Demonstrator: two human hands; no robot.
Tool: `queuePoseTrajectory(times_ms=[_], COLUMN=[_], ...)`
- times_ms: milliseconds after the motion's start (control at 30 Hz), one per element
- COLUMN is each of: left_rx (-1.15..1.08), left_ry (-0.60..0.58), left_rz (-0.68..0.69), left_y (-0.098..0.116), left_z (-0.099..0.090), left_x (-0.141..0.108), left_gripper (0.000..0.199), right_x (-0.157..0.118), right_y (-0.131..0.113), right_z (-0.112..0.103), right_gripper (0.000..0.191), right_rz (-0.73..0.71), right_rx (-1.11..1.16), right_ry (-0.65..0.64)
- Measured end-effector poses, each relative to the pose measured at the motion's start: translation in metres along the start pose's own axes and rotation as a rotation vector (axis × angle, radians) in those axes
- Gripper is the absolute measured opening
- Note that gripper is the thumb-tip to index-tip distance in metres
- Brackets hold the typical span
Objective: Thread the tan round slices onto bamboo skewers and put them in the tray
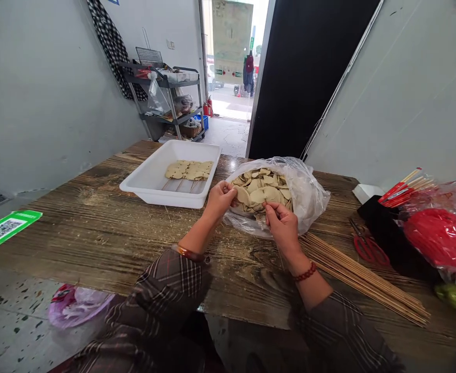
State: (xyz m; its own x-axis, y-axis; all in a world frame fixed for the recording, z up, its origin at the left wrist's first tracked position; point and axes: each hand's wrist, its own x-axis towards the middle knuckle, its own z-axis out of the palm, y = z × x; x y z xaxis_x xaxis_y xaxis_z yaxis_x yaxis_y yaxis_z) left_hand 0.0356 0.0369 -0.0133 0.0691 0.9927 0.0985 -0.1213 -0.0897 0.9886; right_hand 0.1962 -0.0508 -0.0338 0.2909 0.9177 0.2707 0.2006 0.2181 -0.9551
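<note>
My left hand (221, 199) is closed in a pinch on the edge of a thin, round beige slice (243, 196) over an open clear plastic bag (309, 199). Many more beige slices (265, 180) fill the bag. My right hand (283, 224) is pinched at the bag's near side, its fingertips on what looks like a thin bamboo skewer, mostly hidden by the hand. A larger slice (266, 195) lies just past those fingertips; whether it is on the skewer I cannot tell. Left of the bag, a white tray (166, 198) holds skewered slices (189, 170).
A bundle of bamboo skewers (368, 280) lies on the wooden table (134, 248) at right. Red-handled scissors (370, 248), a black box (395, 233) and a red plastic-wrapped bundle (441, 235) are beyond. A shelf cart (169, 98) stands by the doorway.
</note>
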Motion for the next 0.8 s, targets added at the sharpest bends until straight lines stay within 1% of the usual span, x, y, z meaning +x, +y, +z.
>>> queuePoseTrajectory(times_ms=[67, 200, 267, 367, 567, 733, 800], left_rx=[-0.092, -0.250, -0.329, -0.406, -0.445, -0.470, -0.485], left_ry=[0.000, 0.004, -0.017, -0.049, -0.004, 0.051, 0.043], left_rz=[-0.068, -0.149, -0.190, -0.228, -0.166, -0.129, -0.107], left_y=[0.000, 0.004, 0.006, 0.006, 0.002, 0.008, 0.011], left_z=[-0.004, -0.007, -0.008, -0.008, -0.006, -0.006, -0.006], left_x=[-0.006, -0.011, -0.012, -0.012, -0.013, -0.014, -0.014], left_gripper=[0.023, 0.031, 0.036, 0.035, 0.031, 0.029, 0.030], right_x=[-0.004, -0.009, -0.011, -0.015, -0.021, -0.029, -0.031], right_y=[-0.003, -0.007, -0.007, -0.008, -0.014, -0.014, -0.013], right_z=[0.001, 0.002, 0.003, 0.005, 0.008, 0.003, 0.000], right_gripper=[0.036, 0.034, 0.033, 0.030, 0.026, 0.026, 0.025], right_rz=[0.012, 0.012, 0.007, 0.007, -0.028, -0.028, -0.024], right_rx=[0.019, 0.031, 0.040, 0.040, -0.016, -0.116, -0.141], right_ry=[0.002, -0.023, -0.036, -0.075, -0.161, -0.228, -0.232])
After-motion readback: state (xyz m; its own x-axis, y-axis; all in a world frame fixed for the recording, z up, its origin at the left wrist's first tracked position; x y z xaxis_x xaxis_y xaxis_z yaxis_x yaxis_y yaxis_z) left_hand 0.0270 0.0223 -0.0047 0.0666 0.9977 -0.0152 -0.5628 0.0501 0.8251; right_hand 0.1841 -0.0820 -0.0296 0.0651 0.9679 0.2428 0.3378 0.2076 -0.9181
